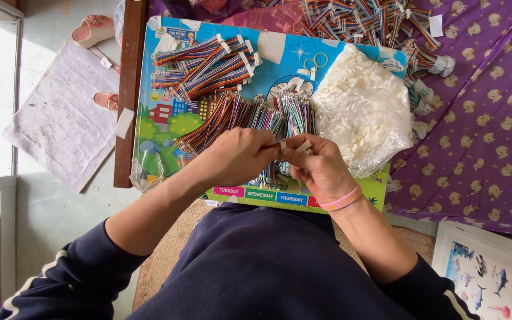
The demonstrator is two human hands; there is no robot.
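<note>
Head view, from the grip outward: both hands pinched together over the middle of the board, left hand [235, 155] closed around the end of a rainbow ribbon cable [272, 146], right hand [321, 168] with fingertips shut on a small white connector housing [301, 146] at that same end. Probably a risk of the tiny housing slipping free and vanishing among the loose cables just beyond the knuckles, or of wires bending if pushed in crooked. Just past the grip, a heap of multicoloured cables [250, 115]; farther out, a tidier bundle [205, 68] already tipped in white. Right of the grip, an open clear plastic bag [362, 112] full of white housings, slumped, near spilling. Under everything, a colourful picture board [161, 118]; beyond it, more cables [357, 21] on purple cloth [487, 118].
</note>
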